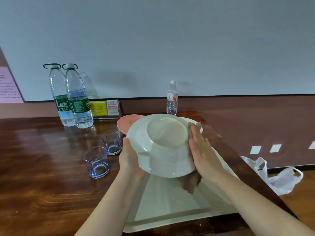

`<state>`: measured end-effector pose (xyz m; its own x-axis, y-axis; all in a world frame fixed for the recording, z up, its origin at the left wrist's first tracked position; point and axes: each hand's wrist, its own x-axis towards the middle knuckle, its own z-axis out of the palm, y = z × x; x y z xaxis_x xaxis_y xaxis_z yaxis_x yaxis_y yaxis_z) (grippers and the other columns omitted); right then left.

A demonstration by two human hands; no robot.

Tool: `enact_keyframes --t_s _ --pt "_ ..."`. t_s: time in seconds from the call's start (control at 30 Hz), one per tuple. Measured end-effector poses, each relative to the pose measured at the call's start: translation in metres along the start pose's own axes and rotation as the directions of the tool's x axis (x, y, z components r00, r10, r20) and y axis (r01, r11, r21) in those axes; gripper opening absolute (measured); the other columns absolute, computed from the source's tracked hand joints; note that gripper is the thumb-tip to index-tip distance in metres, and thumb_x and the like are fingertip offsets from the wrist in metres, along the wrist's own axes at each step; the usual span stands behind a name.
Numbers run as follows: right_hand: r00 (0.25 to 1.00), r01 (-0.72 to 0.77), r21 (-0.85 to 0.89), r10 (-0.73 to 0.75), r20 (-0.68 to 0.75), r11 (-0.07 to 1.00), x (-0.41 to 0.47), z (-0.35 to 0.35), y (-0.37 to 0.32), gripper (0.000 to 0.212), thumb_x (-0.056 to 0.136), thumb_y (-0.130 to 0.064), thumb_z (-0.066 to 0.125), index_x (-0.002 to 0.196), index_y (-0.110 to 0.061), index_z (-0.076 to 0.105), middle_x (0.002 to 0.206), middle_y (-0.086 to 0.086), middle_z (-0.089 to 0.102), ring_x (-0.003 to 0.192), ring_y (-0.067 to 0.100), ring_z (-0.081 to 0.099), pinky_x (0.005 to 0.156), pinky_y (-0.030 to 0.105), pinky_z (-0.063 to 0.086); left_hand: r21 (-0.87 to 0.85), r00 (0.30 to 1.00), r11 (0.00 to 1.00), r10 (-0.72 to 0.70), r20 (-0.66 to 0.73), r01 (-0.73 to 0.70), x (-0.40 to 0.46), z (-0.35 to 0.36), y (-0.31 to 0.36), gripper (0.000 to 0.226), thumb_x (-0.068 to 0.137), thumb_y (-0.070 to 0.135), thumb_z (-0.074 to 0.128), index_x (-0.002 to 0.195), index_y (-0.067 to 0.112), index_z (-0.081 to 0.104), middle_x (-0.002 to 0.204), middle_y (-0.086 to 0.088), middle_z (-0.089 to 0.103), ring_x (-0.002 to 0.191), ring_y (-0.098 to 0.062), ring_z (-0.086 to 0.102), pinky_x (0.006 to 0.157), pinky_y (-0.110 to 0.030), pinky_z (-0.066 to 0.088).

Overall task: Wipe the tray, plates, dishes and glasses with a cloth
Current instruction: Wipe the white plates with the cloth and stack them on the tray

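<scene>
Over the glossy wooden table [42, 167], left hand [130, 157] grips a round white dish [162, 145] (glazed), flat right hand [202, 150] pressing cloth [191, 183].

Cloth [191, 182] mostly hidden behind white dish [162, 145]; pink plate [126, 123] partly covered; left hand [130, 155] fingers hidden behind dish.

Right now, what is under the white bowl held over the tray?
Below the white bowl lies the pale tray, and a brown cloth hangs under the right hand. Anything directly beneath the bowl is hidden.
</scene>
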<state>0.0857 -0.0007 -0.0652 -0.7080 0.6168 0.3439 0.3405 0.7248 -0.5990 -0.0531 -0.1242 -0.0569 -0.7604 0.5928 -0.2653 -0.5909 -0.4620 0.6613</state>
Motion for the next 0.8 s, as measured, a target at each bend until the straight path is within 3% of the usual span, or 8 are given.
enact_keyframes --t_s 0.1,0.2,0.33,0.4,0.47,0.6,0.73,0.8 --pt "0.985 -0.168 0.197 0.159 0.062 0.966 0.030 -0.017 -0.014 0.051 0.101 -0.042 0.009 0.148 -0.025 0.019 0.152 -0.010 0.025 0.143 0.016 0.014 0.114 0.034 0.003 0.093 0.999 0.996 -0.023 0.046 0.019 -0.009 0.003 -0.007 0.043 0.098 0.047 0.036 0.118 0.016 0.057 0.099 -0.009 0.068 0.092 -0.029 0.064 0.078 -0.040 0.051" --pt "0.984 -0.139 0.123 0.123 0.129 0.983 0.041 -0.023 -0.032 0.052 0.101 -0.043 0.008 0.148 -0.026 0.020 0.146 0.000 0.037 0.138 0.024 0.020 0.110 0.035 0.008 0.073 0.994 0.996 -0.048 0.095 0.041 -0.019 0.008 -0.015 0.039 0.098 0.046 0.035 0.105 0.018 0.061 0.097 -0.008 0.068 0.091 -0.027 0.062 0.083 -0.040 0.047" --pt "0.961 0.230 -0.256 -0.179 0.209 0.939 0.029 0.000 -0.046 0.071 0.086 -0.047 -0.001 0.149 -0.018 0.012 0.155 0.003 0.017 0.140 0.018 0.016 0.113 0.037 0.008 0.111 0.999 0.993 0.021 0.047 -0.026 -0.020 0.006 -0.020 0.039 0.098 0.046 0.036 0.096 0.015 0.060 0.095 -0.008 0.066 0.094 -0.029 0.061 0.095 -0.045 0.045" --pt "0.916 0.336 -0.208 -0.268 0.300 0.919 0.015 0.013 -0.044 0.072 0.083 -0.046 0.004 0.150 -0.019 0.009 0.158 -0.006 -0.004 0.144 0.009 0.001 0.117 0.033 0.004 0.124 0.999 0.991 0.043 0.017 -0.045 -0.018 0.003 -0.020 0.041 0.099 0.045 0.035 0.103 0.011 0.058 0.093 -0.009 0.065 0.093 -0.029 0.061 0.097 -0.045 0.044" --pt "0.892 0.361 -0.122 -0.304 0.334 0.924 -0.003 0.017 -0.045 0.067 0.087 -0.048 0.005 0.150 -0.023 0.002 0.154 -0.016 -0.011 0.140 -0.004 -0.011 0.116 0.025 -0.004 0.120 0.997 0.990 0.071 -0.006 -0.070 -0.019 -0.001 -0.018 0.043 0.099 0.043 0.034 0.107 0.007 0.056 0.089 -0.010 0.065 0.086 -0.027 0.061 0.094 -0.043 0.045" --pt "0.907 0.318 -0.225 -0.227 0.355 0.921 -0.006 0.006 -0.042 0.058 0.094 -0.044 0.004 0.149 -0.025 -0.005 0.148 -0.022 -0.017 0.130 -0.010 -0.019 0.112 0.018 -0.010 0.093 0.997 0.995 0.038 0.063 -0.043 -0.024 -0.007 -0.017 0.041 0.100 0.039 0.032 0.090 0.012 0.061 0.074 -0.006 0.071 0.081 -0.024 0.061 0.085 -0.040 0.045" --pt "0.952 0.203 -0.272 -0.125 0.279 0.941 0.006 -0.003 -0.051 0.052 0.101 -0.037 0.009 0.148 -0.028 -0.012 0.156 -0.016 -0.014 0.138 0.000 -0.006 0.112 0.026 0.001 0.215 0.998 0.975 0.037 0.050 -0.047 -0.020 -0.010 -0.026 0.039 0.098 0.045 0.036 0.099 0.017 0.063 0.108 -0.013 0.069 0.102 -0.031 0.062 0.098 -0.049 0.044" --pt "0.971 0.146 -0.267 -0.086 0.224 0.953 0.003 -0.002 -0.054 0.054 0.101 -0.035 0.012 0.147 -0.027 -0.014 0.155 -0.014 -0.019 0.138 0.003 -0.008 0.114 0.029 0.002 0.184 0.999 0.982 0.044 0.023 -0.048 -0.019 -0.007 -0.023 0.041 0.097 0.047 0.036 0.099 0.016 0.063 0.104 -0.010 0.069 0.103 -0.031 0.062 0.100 -0.047 0.044"
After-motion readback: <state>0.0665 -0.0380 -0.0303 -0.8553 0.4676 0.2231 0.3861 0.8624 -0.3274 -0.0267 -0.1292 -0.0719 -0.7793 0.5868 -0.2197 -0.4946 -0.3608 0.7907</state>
